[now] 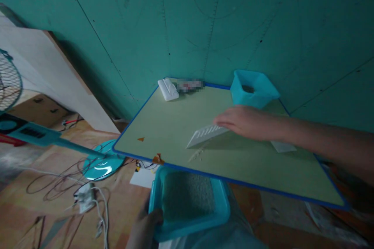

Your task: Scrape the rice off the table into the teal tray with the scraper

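My right hand is closed on the upper edge of a thin white slotted plate, tilted on the tabletop. Beside the plate's lower edge lies a small streak of pale grains. Below the table's front edge, my left hand grips the left rim of a turquoise plastic tub. Pale grey grains cover the bottom of this tub. The fingers under the rim are hidden.
On the blue-edged table stand a turquoise bin, a white packet and a blurred-out item. A white piece lies under my right forearm. A fan base, cables and a power strip occupy the floor at left.
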A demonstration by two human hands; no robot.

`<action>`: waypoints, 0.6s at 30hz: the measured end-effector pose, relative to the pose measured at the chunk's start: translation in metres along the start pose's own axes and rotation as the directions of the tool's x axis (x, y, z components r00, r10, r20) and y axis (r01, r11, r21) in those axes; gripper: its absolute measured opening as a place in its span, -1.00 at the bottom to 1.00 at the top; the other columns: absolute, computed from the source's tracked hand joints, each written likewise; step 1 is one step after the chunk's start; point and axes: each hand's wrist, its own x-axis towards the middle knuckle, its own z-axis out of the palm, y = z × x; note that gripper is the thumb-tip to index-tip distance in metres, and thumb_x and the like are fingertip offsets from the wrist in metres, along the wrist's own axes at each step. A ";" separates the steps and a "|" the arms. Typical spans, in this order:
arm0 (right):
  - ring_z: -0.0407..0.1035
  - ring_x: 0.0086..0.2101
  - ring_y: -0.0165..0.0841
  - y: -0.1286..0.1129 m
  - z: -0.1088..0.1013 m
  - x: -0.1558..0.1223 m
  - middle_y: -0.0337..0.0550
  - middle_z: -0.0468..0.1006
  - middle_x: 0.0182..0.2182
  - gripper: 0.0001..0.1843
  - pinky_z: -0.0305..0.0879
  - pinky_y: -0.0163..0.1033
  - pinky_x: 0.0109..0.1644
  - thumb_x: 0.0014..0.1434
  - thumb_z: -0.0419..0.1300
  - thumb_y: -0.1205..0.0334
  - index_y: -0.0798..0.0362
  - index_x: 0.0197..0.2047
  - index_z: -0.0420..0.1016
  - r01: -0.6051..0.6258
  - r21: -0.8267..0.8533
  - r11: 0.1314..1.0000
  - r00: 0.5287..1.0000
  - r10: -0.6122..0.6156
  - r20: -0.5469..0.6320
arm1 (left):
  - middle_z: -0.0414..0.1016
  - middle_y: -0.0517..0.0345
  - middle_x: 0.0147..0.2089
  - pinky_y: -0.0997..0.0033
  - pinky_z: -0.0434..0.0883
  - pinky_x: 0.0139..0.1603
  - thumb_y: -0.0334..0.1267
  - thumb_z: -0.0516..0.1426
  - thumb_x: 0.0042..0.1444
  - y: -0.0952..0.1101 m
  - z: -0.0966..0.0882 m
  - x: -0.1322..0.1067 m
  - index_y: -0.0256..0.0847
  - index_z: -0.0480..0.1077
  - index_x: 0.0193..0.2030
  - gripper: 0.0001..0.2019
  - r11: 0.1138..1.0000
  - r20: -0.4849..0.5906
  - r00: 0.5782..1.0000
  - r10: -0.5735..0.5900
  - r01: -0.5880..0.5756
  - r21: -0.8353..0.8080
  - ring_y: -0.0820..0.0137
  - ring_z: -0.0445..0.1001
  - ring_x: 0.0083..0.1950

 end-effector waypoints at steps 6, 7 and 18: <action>0.37 -0.38 -0.40 0.044 -0.004 0.043 -0.18 0.54 -0.34 -0.76 0.16 -0.36 -0.38 0.22 -0.03 0.32 0.07 -0.16 0.45 -0.273 0.151 0.950 0.959 0.282 -0.039 | 0.30 0.32 -0.61 0.50 0.22 -0.60 -0.50 0.07 -0.34 -0.006 -0.005 -0.002 -0.28 0.26 0.08 -0.33 1.000 0.059 0.998 0.017 -0.017 -0.003 0.47 0.23 -0.60; 0.37 -0.40 -0.41 0.051 0.000 0.045 -0.18 0.53 -0.37 -0.76 0.16 -0.37 -0.41 0.22 -0.04 0.33 0.08 -0.18 0.44 -0.313 0.187 0.931 0.944 0.327 -0.049 | 0.31 0.31 -0.61 0.49 0.22 -0.60 -0.50 0.07 -0.34 -0.006 -0.006 -0.003 -0.28 0.27 0.08 -0.33 1.000 0.057 0.998 0.013 -0.013 -0.005 0.46 0.24 -0.60; 0.41 -0.43 -0.39 0.080 0.036 0.035 -0.07 0.54 -0.34 -0.85 0.25 -0.36 -0.46 0.14 0.09 0.35 0.14 -0.18 0.35 -0.502 0.462 0.731 0.860 0.479 0.176 | 0.27 0.35 -0.64 0.51 0.17 -0.62 -0.50 0.08 -0.38 -0.009 -0.006 0.003 -0.23 0.31 0.04 -0.33 1.000 0.014 1.000 0.019 -0.019 0.014 0.47 0.22 -0.63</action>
